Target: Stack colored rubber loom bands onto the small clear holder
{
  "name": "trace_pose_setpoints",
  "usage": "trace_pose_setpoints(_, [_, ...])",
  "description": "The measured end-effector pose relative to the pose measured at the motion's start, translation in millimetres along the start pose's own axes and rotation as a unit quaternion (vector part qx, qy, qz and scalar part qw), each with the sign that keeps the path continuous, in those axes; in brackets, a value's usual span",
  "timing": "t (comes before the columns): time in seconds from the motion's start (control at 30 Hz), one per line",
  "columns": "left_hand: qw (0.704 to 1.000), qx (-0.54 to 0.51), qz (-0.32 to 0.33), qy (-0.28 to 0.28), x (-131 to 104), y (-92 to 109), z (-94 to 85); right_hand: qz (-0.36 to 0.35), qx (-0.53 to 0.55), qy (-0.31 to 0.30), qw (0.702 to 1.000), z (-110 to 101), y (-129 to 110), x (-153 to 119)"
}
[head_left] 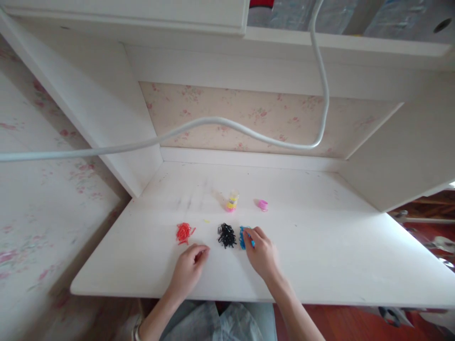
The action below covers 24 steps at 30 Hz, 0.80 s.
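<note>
Item: blue bands (242,238), loose pile, under and just left of the right hand's (262,253) fingertips, right of the black bands (226,236); long axis seemingly front to back. Right hand nearer, fingers bent close, grip undeterminable. Left hand (188,267): curled, beyond the black pile, contents hidden.

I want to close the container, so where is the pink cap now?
In the head view, the pink cap lies right of the small container.

left hand (188,268), right hand (261,252): bare | left wristband (135,330): pale | lap cloth (204,325): mottled grey
</note>
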<state>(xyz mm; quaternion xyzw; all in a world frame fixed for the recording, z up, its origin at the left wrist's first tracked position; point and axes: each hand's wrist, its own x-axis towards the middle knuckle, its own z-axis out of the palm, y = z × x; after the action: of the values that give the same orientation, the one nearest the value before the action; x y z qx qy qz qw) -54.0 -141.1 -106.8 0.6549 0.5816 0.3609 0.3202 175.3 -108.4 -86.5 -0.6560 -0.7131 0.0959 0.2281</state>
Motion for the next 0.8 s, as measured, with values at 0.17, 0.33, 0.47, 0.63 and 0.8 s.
trace_pose_setpoints(0.17, [1.000, 0.010, 0.015, -0.016, -8.8, -4.2, 3.6, -0.103, -0.069, -0.101, 0.987, 9.5, -64.2, 27.9])
trace_pose_setpoints(0.33, [1.000, 0.000, 0.011, -0.009, -5.4, -8.1, 0.3, -0.154, -0.143, -0.168, 0.963, 34.5, -92.7, 60.8])
trace_pose_setpoints(0.47, [1.000, -0.010, 0.007, -0.009, -6.4, -11.7, -0.3, -0.158, -0.184, -0.203, 0.949, 48.3, -98.8, 74.7])
trace_pose_setpoints(0.63, [1.000, -0.018, 0.008, -0.017, -5.0, -10.2, -1.5, -0.154, -0.191, -0.207, 0.947, 49.8, -102.2, 76.5])
trace_pose_setpoints(0.8, [0.999, -0.010, 0.009, -0.032, -3.9, -8.1, -4.2, -0.126, -0.116, -0.150, 0.974, 29.4, -102.9, 67.1])
